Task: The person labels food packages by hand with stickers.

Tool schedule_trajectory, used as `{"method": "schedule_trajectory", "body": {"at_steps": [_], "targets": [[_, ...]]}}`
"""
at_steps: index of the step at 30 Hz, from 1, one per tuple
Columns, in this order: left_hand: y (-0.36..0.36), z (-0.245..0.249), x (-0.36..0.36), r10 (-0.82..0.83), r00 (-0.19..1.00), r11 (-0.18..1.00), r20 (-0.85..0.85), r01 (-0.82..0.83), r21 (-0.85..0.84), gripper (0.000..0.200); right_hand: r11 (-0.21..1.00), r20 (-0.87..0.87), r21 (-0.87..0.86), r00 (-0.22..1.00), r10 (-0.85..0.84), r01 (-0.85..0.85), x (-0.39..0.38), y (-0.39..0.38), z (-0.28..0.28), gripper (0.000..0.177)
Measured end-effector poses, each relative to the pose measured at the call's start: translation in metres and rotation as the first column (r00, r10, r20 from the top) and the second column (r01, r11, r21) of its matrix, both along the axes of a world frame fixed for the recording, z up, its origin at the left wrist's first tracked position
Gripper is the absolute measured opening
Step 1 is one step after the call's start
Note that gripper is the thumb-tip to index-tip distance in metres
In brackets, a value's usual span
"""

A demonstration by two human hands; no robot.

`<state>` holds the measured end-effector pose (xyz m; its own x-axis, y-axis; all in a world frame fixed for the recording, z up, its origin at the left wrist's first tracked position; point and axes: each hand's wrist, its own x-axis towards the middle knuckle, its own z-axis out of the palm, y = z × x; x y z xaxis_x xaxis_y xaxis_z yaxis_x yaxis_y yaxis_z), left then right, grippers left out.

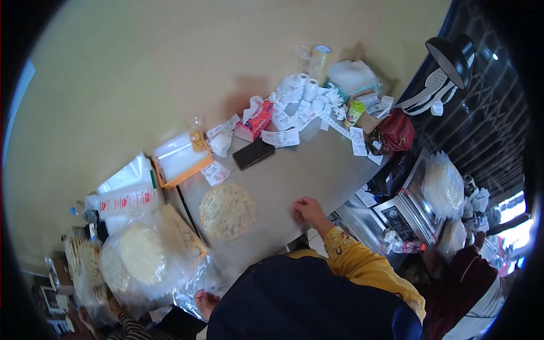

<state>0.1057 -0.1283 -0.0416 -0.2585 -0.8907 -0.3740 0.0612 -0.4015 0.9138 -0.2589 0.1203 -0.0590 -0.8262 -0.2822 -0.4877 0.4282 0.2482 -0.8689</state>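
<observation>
- Grey metal table [317,170]: carries everything listed below.
- Clear plastic bag of pale round flatbreads [141,255]: at the near left end. Our left hand [204,300] touches its crinkled edge, but we cannot tell the grip.
- Round herb-speckled flatbread [226,211]: lies bare and flat mid-table, near our right hand [309,211] but apart from it. That hand's fingers are curled under on nothing. We judge the flatbread light, thin, floppy and easily torn, best lifted with palms under the rim.
- Black phone [253,153], red tissue pack [258,120], white paper receipts [281,137]: print too small to read.
</observation>
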Motion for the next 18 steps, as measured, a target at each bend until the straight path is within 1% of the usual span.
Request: {"method": "schedule_trajectory", "body": {"at_steps": [1, 3, 4, 6, 7, 10, 11, 15, 18], "targets": [[0.011, 0.005, -0.021, -0.118, 0.991, 0.992, 0.055, 0.121, -0.043, 0.006, 0.999, 0.009, -0.014, 0.999, -0.042, 0.042, -0.009, 0.010, 0.004, 0.014], [0.030, 0.031, -0.062, -0.255, 0.966, 0.967, 0.037, 0.255, 0.005, 0.009, 0.992, 0.032, -0.043, 0.993, -0.115, 0.117, -0.028, 0.022, 0.012, 0.013], [0.036, 0.042, -0.081, -0.318, 0.948, 0.948, 0.028, 0.317, 0.030, 0.011, 0.990, 0.021, -0.063, 0.992, -0.123, 0.124, -0.039, 0.026, 0.010, 0.012], [0.037, 0.042, -0.109, -0.291, 0.957, 0.956, -0.005, 0.291, 0.044, 0.015, 0.986, 0.002, -0.098, 0.990, -0.139, 0.138, -0.059, 0.035, 0.006, 0.011], [0.039, 0.042, -0.124, -0.283, 0.959, 0.957, -0.022, 0.284, 0.053, 0.016, 0.989, -0.027, -0.093, 0.992, -0.122, 0.119, -0.068, 0.040, 0.005, 0.011], [0.044, 0.053, -0.165, -0.289, 0.957, 0.957, -0.039, 0.290, 0.031, 0.018, 0.993, -0.097, -0.082, 0.991, -0.091, 0.083, -0.092, 0.049, 0.000, 0.011], [0.043, 0.049, -0.175, -0.299, 0.951, 0.954, -0.076, 0.301, 0.013, 0.018, 0.993, -0.115, -0.082, 0.989, -0.090, 0.081, -0.101, 0.053, -0.002, 0.010], [0.059, 0.042, -0.216, -0.327, 0.943, 0.945, -0.058, 0.326, -0.025, 0.016, 0.989, -0.166, -0.089, 0.977, -0.135, 0.122, -0.138, 0.080, -0.021, 0.010], [0.083, 0.036, -0.240, -0.342, 0.940, 0.938, -0.017, 0.342, 0.048, 0.012, 0.981, -0.189, -0.076, 0.963, -0.192, 0.180, -0.165, 0.099, -0.031, 0.011]]}}
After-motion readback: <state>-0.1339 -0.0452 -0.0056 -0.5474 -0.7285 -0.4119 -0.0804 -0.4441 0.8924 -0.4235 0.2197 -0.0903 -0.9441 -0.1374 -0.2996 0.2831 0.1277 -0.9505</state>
